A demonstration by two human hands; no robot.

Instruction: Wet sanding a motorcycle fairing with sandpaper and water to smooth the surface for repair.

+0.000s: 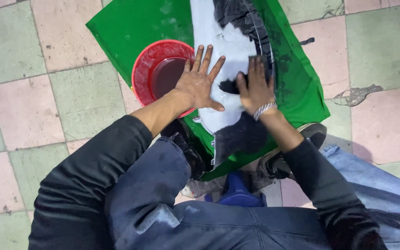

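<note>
Fingers of the left hand [199,83] are spread wide and pressed flat on a white panel [223,60], the thumb stretched toward the right hand [255,88]. That hand lies just beside it, fingers close together and flat, pressing down a small dark sheet [261,65] that shows past the fingertips; whether it is paper or cloth cannot be told. A beaded band [265,110] circles the right wrist. The panel is a long, smooth, curved piece, glossy white with ragged black patches where the coating looks rubbed through or unpainted, and a ribbed black strip [251,23] runs along its far right side. Its long axis runs from the near edge of the cloth, by the person's knees, away to the far edge, leaning slightly left as it goes up the view; the narrower near end points at the person. It lies on a bright green cloth [130,23], wet and creased in places, spread over a floor [24,92] of worn pink and pale green square tiles with dirty joints. At the cloth's left edge sits a round red plastic bowl [146,60] holding dark liquid, touching the left wrist side of the panel. Both sleeves are black; the knees wear stained blue denim [163,185]. A black shoe [278,162] rests at the cloth's near right corner. A grey smear [357,95] marks the tiles to the right.
</note>
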